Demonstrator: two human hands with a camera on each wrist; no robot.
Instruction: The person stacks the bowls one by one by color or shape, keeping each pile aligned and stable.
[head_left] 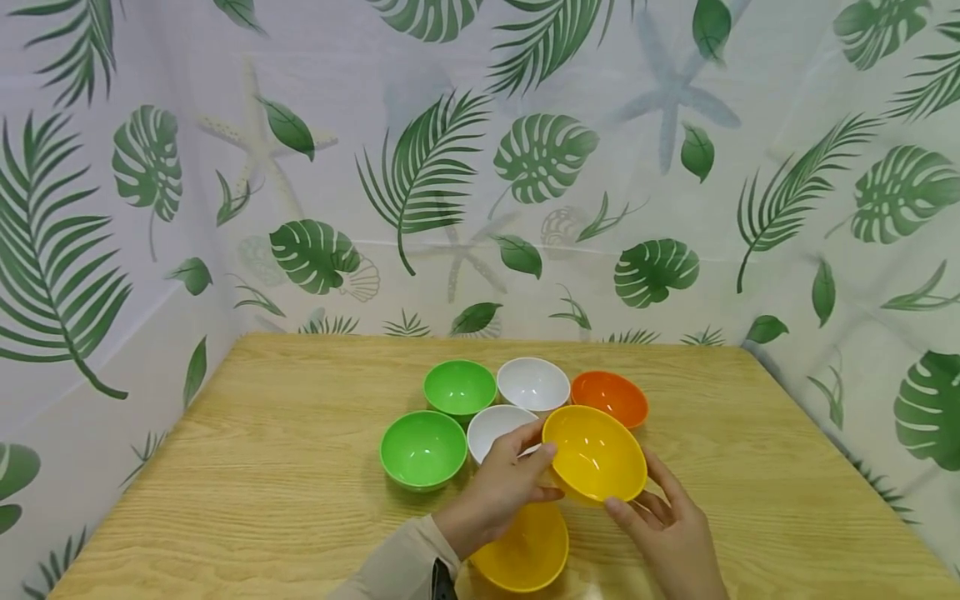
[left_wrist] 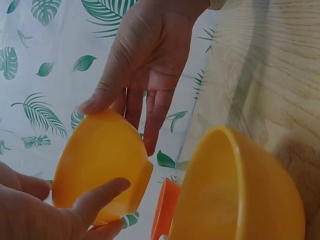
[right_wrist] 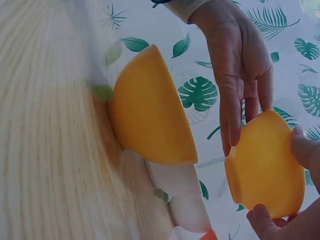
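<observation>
Closest in, a lower yellow bowl (head_left: 532,558) sits on the counter (head_left: 262,467), its upper left hidden by the left hand (head_left: 504,483). Just above, that hand and the right hand (head_left: 672,523) pinch a raised yellow bowl (head_left: 595,454) from opposite sides, some fingers lost behind it. Beyond, a front green bowl (head_left: 423,450) is beside a partly covered front white bowl (head_left: 495,429), then a rear green bowl (head_left: 460,389), a rear white bowl (head_left: 533,384) and a partly blocked orange bowl (head_left: 611,397)

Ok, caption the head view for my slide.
Left hand and right hand hold a glossy round yellow bowl above a light wood-grain table.
</observation>
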